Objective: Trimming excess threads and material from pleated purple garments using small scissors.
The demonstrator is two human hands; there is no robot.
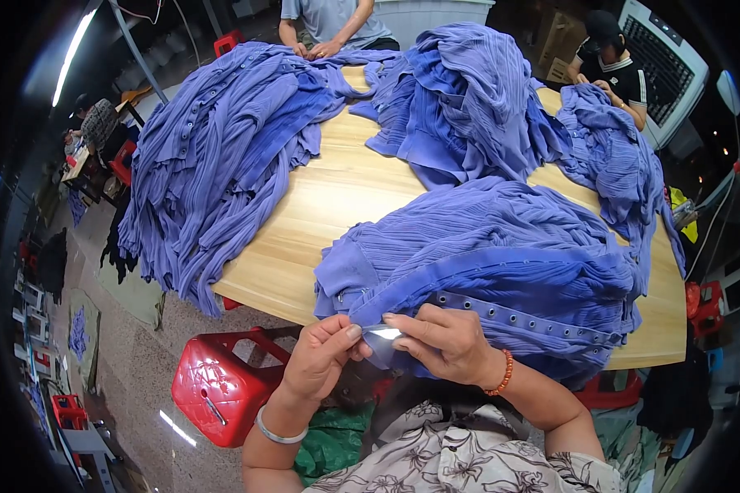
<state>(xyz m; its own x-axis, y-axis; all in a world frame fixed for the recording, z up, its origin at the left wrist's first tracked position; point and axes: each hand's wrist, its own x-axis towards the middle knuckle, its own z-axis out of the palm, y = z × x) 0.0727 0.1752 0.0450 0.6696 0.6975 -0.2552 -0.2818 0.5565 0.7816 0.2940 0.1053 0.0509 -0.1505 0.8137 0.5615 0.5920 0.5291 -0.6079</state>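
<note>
A violet-blue ribbed garment (485,238) lies heaped at the table's near edge, its plain front band (436,275) facing me. A second band with a row of metal-rimmed holes (514,316) runs below it. My left hand (325,357), with a silvery bangle at the wrist, pinches the band's lower left end between thumb and fingers. Close beside it my right hand (444,343), wearing an orange bead bracelet, is closed on a small shiny, pale piece (384,334) against the cloth. What that piece is, I cannot make out.
More violet-blue garments form piles at the left (214,156), back (477,90) and right (608,148) of the wooden table (345,189). Two people work across it. A red stool (214,386) bearing a small metal tool (215,411) stands at my left. An air cooler (662,70) is behind.
</note>
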